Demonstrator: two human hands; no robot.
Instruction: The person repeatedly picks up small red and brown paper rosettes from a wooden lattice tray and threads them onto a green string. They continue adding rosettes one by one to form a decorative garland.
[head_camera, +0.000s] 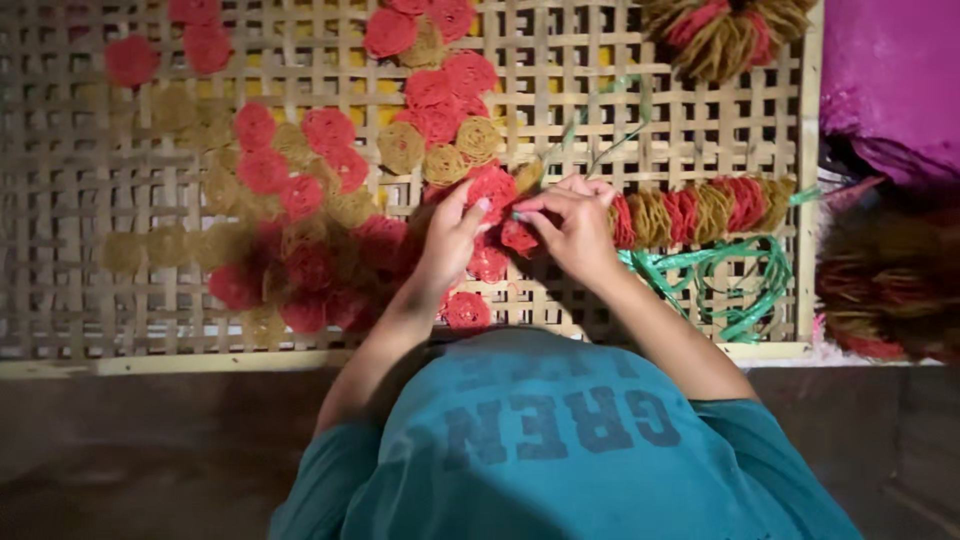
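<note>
Both hands met over a woven tray (120, 330). The left hand (452, 238) had its fingertips pinched on a red disc (494, 188), held just above the tray. The right hand (572, 228) curled its fingers tight around another red disc (519, 237) at the end of a strung row (700, 210) of red and tan discs — green cord (735, 275) lay looped beside it. Loose discs (300, 220) lay scattered to the left.
</note>
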